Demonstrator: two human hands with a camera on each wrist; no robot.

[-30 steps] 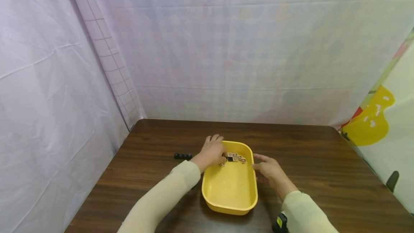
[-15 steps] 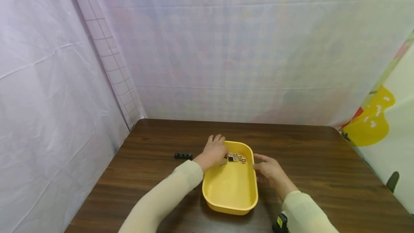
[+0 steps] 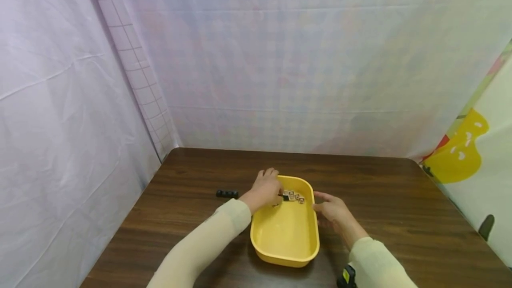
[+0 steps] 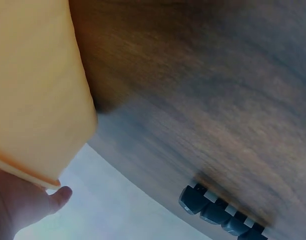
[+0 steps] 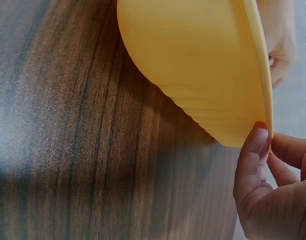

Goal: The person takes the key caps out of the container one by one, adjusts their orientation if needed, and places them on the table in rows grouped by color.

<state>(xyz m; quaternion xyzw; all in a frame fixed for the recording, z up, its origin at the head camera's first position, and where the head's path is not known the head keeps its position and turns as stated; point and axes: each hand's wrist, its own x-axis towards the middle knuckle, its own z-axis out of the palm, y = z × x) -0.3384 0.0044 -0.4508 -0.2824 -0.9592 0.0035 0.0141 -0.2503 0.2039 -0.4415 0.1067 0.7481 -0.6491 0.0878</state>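
A yellow plastic tub (image 3: 285, 234) stands on the dark wooden table, its long side running away from me. Over its far left rim reaches my left hand (image 3: 267, 189), fingers down inside the tub; what they touch or hold is hidden. Several small pale tiles (image 3: 291, 195) with dark marks lie at the tub's far end, beside that hand. Among them, close to the fingers, is a small black piece (image 3: 286, 198). My right hand (image 3: 335, 213) pinches the tub's right rim between thumb and fingers, which the right wrist view shows up close at the rim (image 5: 262, 65).
Left of the tub lies a short black strip of several rounded segments (image 3: 227, 194), also seen in the left wrist view. A black device with a yellow-green patch (image 3: 347, 275) is by the right sleeve. White curtains (image 3: 280, 66) hang behind the table (image 3: 376, 181).
Over the last second my left hand has shifted slightly right and deeper over the tiles, covering more of the nearest one. The right hand and tub stay almost where they were.
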